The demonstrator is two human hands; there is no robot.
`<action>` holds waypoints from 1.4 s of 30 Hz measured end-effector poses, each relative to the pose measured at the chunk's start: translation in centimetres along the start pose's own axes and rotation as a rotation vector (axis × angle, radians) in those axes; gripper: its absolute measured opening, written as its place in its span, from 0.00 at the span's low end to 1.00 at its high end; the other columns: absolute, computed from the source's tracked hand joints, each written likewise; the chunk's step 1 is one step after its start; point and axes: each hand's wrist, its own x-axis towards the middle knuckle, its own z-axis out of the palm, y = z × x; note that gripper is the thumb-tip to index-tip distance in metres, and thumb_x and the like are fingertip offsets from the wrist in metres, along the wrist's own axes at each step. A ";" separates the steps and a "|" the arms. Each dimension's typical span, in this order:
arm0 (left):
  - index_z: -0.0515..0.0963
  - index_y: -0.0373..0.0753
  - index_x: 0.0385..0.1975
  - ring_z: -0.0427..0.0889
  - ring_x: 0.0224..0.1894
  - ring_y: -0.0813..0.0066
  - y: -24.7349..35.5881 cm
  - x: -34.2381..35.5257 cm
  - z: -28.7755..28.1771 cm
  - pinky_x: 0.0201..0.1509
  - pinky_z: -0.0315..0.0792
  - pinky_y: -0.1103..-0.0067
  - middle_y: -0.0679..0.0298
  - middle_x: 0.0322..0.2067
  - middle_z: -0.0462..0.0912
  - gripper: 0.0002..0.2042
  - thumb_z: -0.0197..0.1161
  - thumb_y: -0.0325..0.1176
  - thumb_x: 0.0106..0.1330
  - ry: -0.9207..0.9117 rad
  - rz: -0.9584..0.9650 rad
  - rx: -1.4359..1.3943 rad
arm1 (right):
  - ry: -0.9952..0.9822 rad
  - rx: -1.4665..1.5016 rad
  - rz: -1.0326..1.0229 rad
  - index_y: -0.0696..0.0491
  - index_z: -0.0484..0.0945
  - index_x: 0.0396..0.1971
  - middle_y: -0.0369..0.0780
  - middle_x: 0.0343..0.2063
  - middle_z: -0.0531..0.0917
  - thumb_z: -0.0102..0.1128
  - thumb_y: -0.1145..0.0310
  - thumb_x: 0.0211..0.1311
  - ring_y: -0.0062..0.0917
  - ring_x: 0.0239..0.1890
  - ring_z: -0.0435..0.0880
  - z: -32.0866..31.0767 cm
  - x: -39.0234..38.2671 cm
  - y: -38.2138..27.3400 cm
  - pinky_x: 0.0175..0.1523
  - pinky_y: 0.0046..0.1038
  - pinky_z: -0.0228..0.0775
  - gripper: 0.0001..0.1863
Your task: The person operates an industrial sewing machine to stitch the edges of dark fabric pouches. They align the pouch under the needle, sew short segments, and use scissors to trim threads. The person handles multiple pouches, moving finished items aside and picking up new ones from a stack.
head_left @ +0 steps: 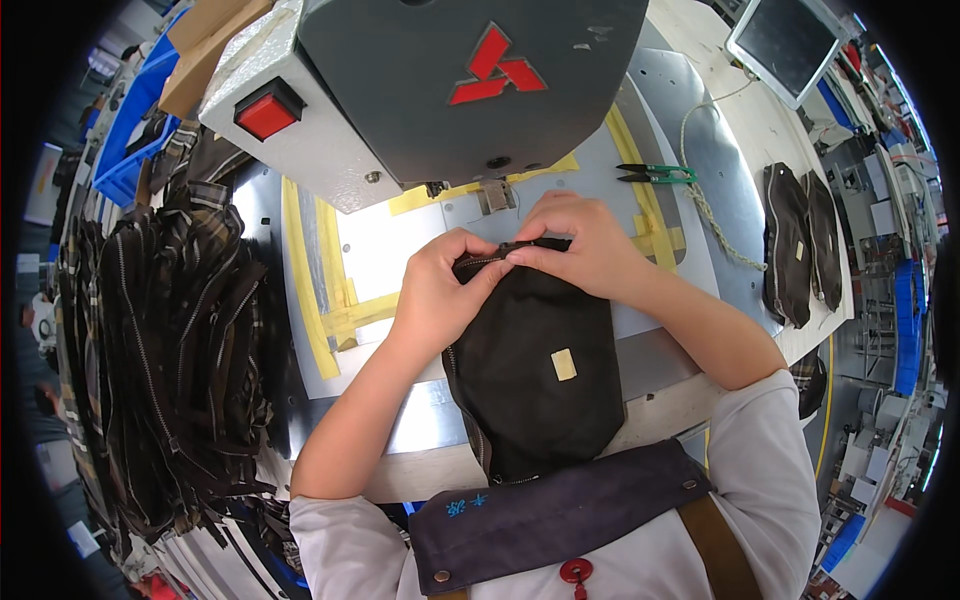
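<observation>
Each grip, left hand and right hand, pinches the far edge of the dark pouch before the sewing machine: seemingly unfinished. Two pouches rightward may be done; the leftward pile likely remains.

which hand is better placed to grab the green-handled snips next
Probably the right hand: the snips lie on its side, nearer than to the left hand. Both hands pinch the dark pouch, so the right would likely release first.
</observation>
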 end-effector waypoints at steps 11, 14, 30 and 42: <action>0.75 0.36 0.28 0.78 0.28 0.64 -0.4 -0.7 0.6 0.30 0.72 0.74 0.61 0.27 0.75 0.12 0.69 0.16 0.46 0.189 0.475 0.230 | 0.120 -0.340 -0.560 0.48 0.81 0.29 0.31 0.31 0.80 0.66 0.71 0.51 0.24 0.37 0.78 -0.3 -0.2 -0.6 0.60 0.39 0.63 0.05; 0.75 0.38 0.30 0.79 0.26 0.64 -0.3 -0.8 0.5 0.26 0.72 0.73 0.62 0.27 0.73 0.14 0.68 0.16 0.44 0.220 0.557 0.251 | 0.140 -0.432 -0.649 0.49 0.82 0.32 0.31 0.33 0.81 0.63 0.71 0.52 0.22 0.38 0.79 -0.5 -0.5 -0.9 0.60 0.39 0.64 0.06; 0.78 0.35 0.26 0.75 0.25 0.72 -0.1 -0.3 -0.1 0.30 0.69 0.78 0.63 0.24 0.75 0.06 0.69 0.25 0.54 -0.004 0.205 0.025 | 0.016 -0.105 -0.121 0.53 0.82 0.31 0.37 0.28 0.83 0.68 0.65 0.54 0.27 0.32 0.80 -0.2 -0.3 -0.9 0.49 0.31 0.70 0.09; 0.78 0.33 0.27 0.71 0.26 0.85 -0.1 0.4 -1.0 0.31 0.67 0.83 0.69 0.21 0.78 0.08 0.69 0.30 0.58 -0.233 -0.131 -0.194 | -0.082 0.199 0.236 0.57 0.83 0.32 0.39 0.24 0.83 0.68 0.61 0.56 0.23 0.27 0.78 0.0 -0.1 -0.5 0.34 0.26 0.69 0.13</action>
